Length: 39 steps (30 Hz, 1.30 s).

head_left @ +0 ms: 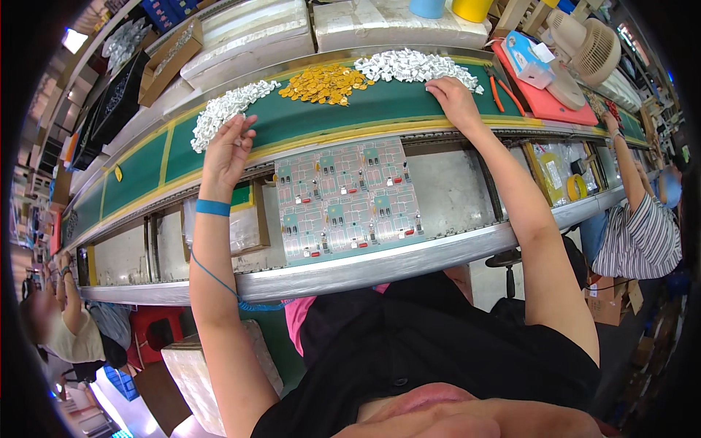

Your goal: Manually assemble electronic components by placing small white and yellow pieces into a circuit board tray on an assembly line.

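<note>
My left hand point(229, 151) is at the left pile of small white parts point(232, 108), palm partly turned up and fingers curled together. Whatever those fingers hold is too small to make out. At the near edge of the right pile of white parts point(409, 66), the fingertips of my right hand point(454, 98) are drawn together, and their contents are hidden. Between the two piles lies a heap of small yellow disc-shaped parts point(326, 84). Nearer me, a panel of printed circuit boards point(343, 208) rests across the rails, with several small components standing on it. A blue corded wristband point(212, 207) circles my left wrist.
Red-handled pliers point(505, 95) lie right of the piles, beside a red tray point(566, 111) with a blue-and-white box point(527, 60). White foam blocks point(248, 47) line the far side. A metal rail point(343, 277) runs along the near edge. Co-workers sit at both sides.
</note>
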Tool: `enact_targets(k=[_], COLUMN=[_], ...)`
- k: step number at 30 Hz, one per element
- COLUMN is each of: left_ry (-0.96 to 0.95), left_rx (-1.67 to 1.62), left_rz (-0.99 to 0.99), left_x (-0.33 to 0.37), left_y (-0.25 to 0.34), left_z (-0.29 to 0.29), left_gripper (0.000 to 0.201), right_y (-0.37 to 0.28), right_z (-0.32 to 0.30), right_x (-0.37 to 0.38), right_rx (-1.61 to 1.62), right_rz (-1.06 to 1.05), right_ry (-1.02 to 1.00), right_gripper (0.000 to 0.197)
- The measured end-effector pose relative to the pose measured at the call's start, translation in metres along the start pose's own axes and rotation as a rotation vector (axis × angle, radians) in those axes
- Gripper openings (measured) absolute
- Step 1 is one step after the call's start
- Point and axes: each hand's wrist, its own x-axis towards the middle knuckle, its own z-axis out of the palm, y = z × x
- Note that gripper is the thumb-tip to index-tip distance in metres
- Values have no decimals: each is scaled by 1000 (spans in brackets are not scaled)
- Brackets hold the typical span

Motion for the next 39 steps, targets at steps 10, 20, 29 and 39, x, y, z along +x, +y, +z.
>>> enact_targets(k=[10,20,29,39], left_ry=[-135,-141,-133,-225], left_rx=[115,243,364,534], left_rz=[-83,-77,-104,-41], left_x=[-21,-29,-28,-39], left_y=[-19,-24,-28,-45], left_z=[37,50,45,93], left_gripper=[16,18,17,19], right_y=[-67,-121,-122,-99], right_z=[-15,0,3,-5], right_x=[8,-13,-17,-4], right_rx=[1343,212,170,-25], right_rz=[780,-105,-116,-109], right_ry=[-197,-465,-439,-104], right_gripper=[22,14,12,13])
